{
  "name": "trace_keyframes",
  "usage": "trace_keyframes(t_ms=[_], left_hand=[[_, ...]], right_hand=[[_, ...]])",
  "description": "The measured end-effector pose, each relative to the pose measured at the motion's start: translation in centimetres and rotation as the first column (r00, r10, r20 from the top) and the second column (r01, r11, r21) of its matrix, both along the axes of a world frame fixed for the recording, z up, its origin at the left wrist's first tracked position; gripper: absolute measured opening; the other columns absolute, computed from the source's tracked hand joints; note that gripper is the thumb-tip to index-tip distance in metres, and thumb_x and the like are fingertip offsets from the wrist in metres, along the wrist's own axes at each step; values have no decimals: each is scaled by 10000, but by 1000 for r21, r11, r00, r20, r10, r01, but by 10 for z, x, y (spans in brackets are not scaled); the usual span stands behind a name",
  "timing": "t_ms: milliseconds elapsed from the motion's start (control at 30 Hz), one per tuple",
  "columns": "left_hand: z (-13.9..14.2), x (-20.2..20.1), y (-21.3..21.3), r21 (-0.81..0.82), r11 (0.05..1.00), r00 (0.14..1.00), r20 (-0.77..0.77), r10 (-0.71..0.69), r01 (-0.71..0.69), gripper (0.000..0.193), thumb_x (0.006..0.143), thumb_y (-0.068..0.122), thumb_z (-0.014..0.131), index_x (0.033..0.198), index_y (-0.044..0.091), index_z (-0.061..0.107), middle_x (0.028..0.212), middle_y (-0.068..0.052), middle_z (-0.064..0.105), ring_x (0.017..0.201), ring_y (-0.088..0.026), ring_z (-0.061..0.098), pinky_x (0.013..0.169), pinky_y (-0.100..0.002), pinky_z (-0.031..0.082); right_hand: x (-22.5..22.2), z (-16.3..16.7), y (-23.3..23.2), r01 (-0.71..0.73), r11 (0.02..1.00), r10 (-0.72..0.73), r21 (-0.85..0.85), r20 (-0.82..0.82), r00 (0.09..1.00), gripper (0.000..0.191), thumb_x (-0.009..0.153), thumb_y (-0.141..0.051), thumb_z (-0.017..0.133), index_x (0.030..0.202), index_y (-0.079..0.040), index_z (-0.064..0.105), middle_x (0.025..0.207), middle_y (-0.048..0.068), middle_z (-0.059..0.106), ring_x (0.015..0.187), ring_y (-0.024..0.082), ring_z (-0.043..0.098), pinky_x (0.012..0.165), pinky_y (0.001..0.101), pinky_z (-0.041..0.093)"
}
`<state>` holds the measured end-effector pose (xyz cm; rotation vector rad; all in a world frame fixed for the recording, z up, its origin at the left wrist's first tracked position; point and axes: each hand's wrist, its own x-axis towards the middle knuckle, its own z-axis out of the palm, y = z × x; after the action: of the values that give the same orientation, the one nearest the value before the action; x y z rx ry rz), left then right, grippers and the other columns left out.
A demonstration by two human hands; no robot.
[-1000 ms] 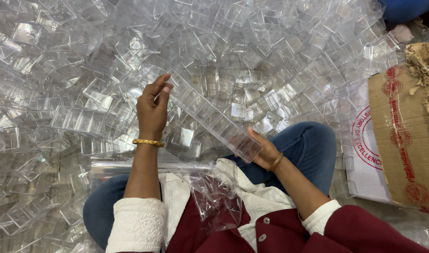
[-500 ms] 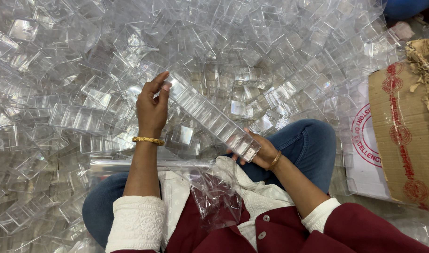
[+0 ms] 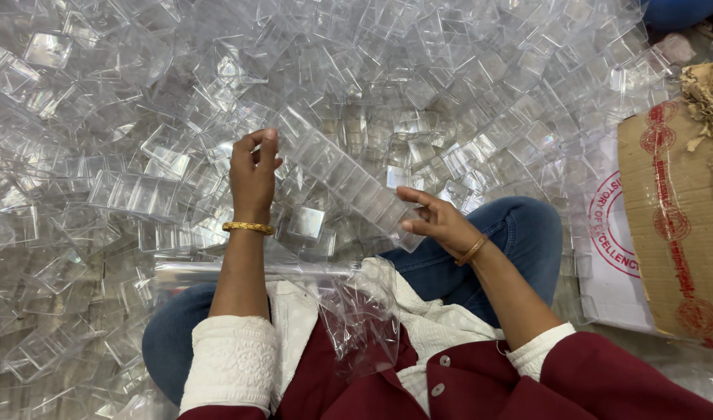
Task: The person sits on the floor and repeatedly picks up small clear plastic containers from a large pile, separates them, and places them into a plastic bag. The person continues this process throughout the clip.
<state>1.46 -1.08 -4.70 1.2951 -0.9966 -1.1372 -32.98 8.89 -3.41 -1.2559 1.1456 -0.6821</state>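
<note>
I hold a long row of stacked clear plastic boxes [image 3: 341,177] slanting from upper left to lower right above my lap. My left hand [image 3: 253,173] grips its upper end with the fingers curled on it. At the lower end my right hand [image 3: 436,220] presses with spread fingers against the last box. A gold bangle sits on each wrist. A clear plastic bag [image 3: 356,311] and a clear flat sleeve [image 3: 216,272] lie across my lap, just below the row.
A deep heap of loose clear plastic boxes [image 3: 138,93] covers the floor ahead and to the left. A brown cardboard carton [image 3: 679,225] with red printing stands at the right. My knees in blue jeans [image 3: 520,233] rest beneath the hands.
The row of boxes has shifted up and left a little between my hands. My right hand's fingers have spread wider at the lower end. The left hand stays on the upper end.
</note>
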Motion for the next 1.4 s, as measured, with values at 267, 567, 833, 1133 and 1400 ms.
trace_keyframes(t_ms=[267, 567, 833, 1133, 1400], left_hand=[[7, -1, 6, -88, 993, 991, -96, -89, 81, 206, 1034, 282, 636, 1159, 124, 677, 1158, -20, 691, 866, -64, 604, 804, -265, 556], [16, 1, 5, -87, 992, 995, -29, -91, 88, 364, 997, 219, 530, 1336, 193, 660, 1419, -32, 638, 1198, -127, 653, 937, -304, 583], [6, 1, 1, 1, 1000, 999, -25, -31, 31, 419, 1039, 424, 548, 1237, 100, 726, 1183, -81, 733, 1125, -161, 677, 934, -346, 593], [4, 0, 1, -52, 997, 993, -104, -55, 50, 303, 1030, 317, 590, 1214, 113, 719, 1397, -38, 564, 1154, -142, 650, 947, -305, 587], [11, -2, 6, -36, 999, 993, 115, -30, 34, 312, 990, 177, 541, 1251, 174, 710, 1273, -50, 611, 1037, -187, 654, 869, -302, 613]], right_hand=[[6, -7, -2, -8, 973, 40, 229, -134, 990, 770, 759, -364, 857, 1352, -40, 489, 1294, 210, 579, 1216, 281, 585, 1022, 372, 521], [24, 21, 2, -46, 997, 63, 59, -334, 941, 923, 786, -419, 780, 1544, -131, 339, 1464, 194, 516, 1350, 320, 521, 1082, 415, 457], [11, 12, 2, -87, 996, 90, 25, -340, 936, 972, 756, -347, 807, 1583, -143, 340, 1601, 155, 400, 1470, 312, 385, 1158, 441, 374], [21, 17, 4, -91, 995, 94, 31, -487, 868, 946, 675, -406, 875, 1446, -139, 397, 1338, 218, 611, 1253, 323, 619, 1021, 408, 530], [45, 39, 5, -68, 997, 18, -47, -675, 738, 963, 671, -392, 873, 1397, -182, 277, 1276, 236, 605, 1141, 385, 679, 978, 470, 565]])
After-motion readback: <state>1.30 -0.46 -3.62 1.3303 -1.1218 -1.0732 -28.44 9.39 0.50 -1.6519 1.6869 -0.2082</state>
